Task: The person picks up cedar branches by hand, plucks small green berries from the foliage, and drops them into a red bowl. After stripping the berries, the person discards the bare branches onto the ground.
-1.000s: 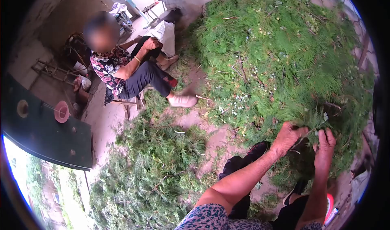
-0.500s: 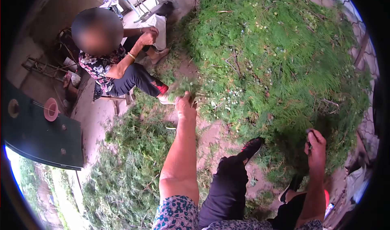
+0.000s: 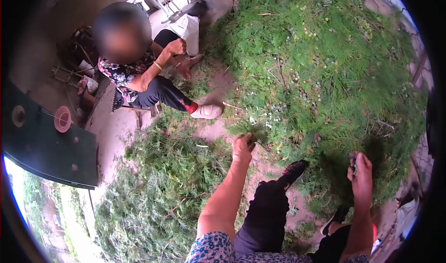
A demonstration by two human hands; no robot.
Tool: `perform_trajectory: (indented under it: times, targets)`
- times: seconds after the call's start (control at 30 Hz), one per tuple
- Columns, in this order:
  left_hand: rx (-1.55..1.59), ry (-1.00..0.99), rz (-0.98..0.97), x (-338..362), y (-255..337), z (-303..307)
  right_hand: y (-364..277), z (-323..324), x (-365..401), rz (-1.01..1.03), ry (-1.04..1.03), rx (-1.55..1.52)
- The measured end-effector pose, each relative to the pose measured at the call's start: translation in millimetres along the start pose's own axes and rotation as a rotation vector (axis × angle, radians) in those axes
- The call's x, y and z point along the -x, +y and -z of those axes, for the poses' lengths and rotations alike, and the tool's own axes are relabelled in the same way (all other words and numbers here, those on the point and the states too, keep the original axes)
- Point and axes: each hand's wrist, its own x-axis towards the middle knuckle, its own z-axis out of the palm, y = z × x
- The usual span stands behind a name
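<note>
My left hand (image 3: 243, 147) is closed around a leafy evergreen sprig (image 3: 249, 129), held out in front of me over the ground between two heaps. My right hand (image 3: 361, 169), fingers curled, holds small grey-blue cones (image 3: 354, 161); their number is hidden by the fingers. It hovers over the near right edge of a large heap of cut evergreen branches (image 3: 320, 72). Pale blue-green cones (image 3: 274, 112) show among those branches, close beyond my left hand.
A second heap of evergreen branches (image 3: 153, 184) lies on my left. Across from me a person (image 3: 130, 77) sits on a low stool, hands together. A white sack (image 3: 186, 33) stands behind them. A dark green panel with a pink bowl-like thing (image 3: 62, 119) is at far left.
My left hand has moved right and nearer to me with the sprig, away from the seated person's foot. My right hand has barely shifted. The other person's hands have lowered slightly.
</note>
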Motion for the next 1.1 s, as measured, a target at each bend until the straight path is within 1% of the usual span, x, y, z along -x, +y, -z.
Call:
perform_trajectory:
  times: [0.07,0.1,0.13,0.2,0.23,0.27,0.33,0.37,0.47,0.53,0.7,0.73,0.8,0.93,1.07,1.1]
  targets:
    - [-0.010,-0.093,0.009,21.0,-10.5,9.3,0.3,-1.3,3.4,-0.018,-0.012,0.017]
    - [0.052,-0.020,0.058,29.0,-16.1,10.7,-0.3,-1.2,4.5,-0.031,-0.020,0.040]
    - [0.054,-0.022,0.054,31.6,-25.7,17.5,1.5,1.0,4.6,-0.028,-0.023,0.039]
    - [0.111,0.029,0.136,38.0,-42.2,29.2,8.6,8.3,3.9,0.003,-0.091,0.147]
    - [0.129,0.082,0.123,48.8,-48.6,28.4,8.3,9.3,4.8,-0.001,-0.099,0.138]
    - [0.129,0.082,0.124,52.5,-52.5,30.5,6.4,10.0,7.1,-0.001,-0.099,0.138]
    - [0.133,0.128,0.174,59.7,-60.8,35.1,1.2,11.0,11.7,-0.081,-0.093,0.071]
    - [0.158,0.140,0.177,55.7,-69.4,41.3,0.7,11.4,12.7,-0.081,-0.092,0.072]
    - [0.139,0.096,0.192,49.5,-77.8,53.3,1.8,11.0,13.2,-0.101,-0.104,0.063]
    - [0.136,0.100,0.169,48.3,-75.2,52.7,3.4,10.5,13.0,-0.078,-0.090,0.099]
    - [0.166,0.090,0.119,41.7,-60.3,48.7,3.4,7.3,10.5,-0.103,-0.051,0.076]
    - [0.171,0.129,0.128,45.0,-53.1,44.2,3.4,6.9,11.6,-0.100,-0.042,0.077]
    - [0.174,0.086,0.086,38.1,-54.6,50.2,4.9,7.9,11.4,-0.094,-0.051,0.077]
    - [0.171,0.151,0.108,40.1,-56.2,52.2,3.7,6.3,13.3,-0.088,-0.096,0.081]
    - [0.145,0.140,0.115,41.4,-68.6,63.1,5.4,7.4,14.5,-0.072,-0.101,0.090]
    - [0.141,0.169,0.133,45.8,-67.2,61.2,5.6,8.3,14.8,-0.070,-0.107,0.094]
